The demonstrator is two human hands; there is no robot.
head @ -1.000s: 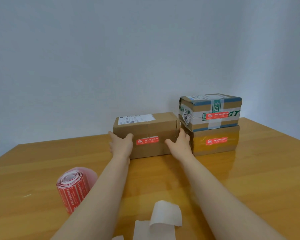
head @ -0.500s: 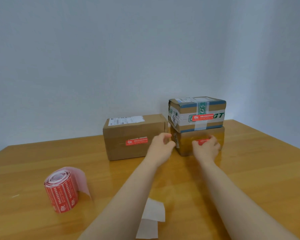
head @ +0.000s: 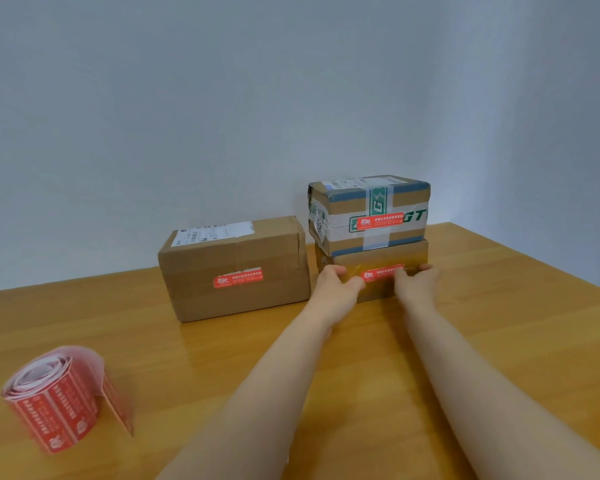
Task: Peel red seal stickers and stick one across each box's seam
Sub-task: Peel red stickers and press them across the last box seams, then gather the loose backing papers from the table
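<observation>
Head view: two stacked cartons are seen at about 1 o'clock on the wooden counter (head: 499,323), against a pale wall (head: 222,98). The lower box (head: 378,294) is gripped at both ends. The left hand (head: 336,285) is wrapped round its 9 o'clock corner, with the thumb laid on the front face. The right hand (head: 414,285) is curled round its 3 o'clock edge, with the thumb beside the lower red sticker (head: 381,274), which is stuck across the front of that box.

The upper box (head: 347,206) is rested squarely on the lower one. It is bound with green-and-white tape on which a green "G" and the letters "GT" can be read. The upper red sticker (head: 380,221) is fixed across its front. A white label lies on its top; the print cannot be read.

At 9 o'clock of the stack, just beside it, the plain brown box (head: 205,296) is stood on the counter. A white shipping label (head: 212,233) is seen on its top and the third red sticker (head: 238,280) on its front seam. White Chinese characters are printed on all three stickers, too small to be made out.

At 8 o'clock, well apart from the boxes, the sticker roll (head: 59,400) is stood on end, with its loose tail hanging out.
</observation>
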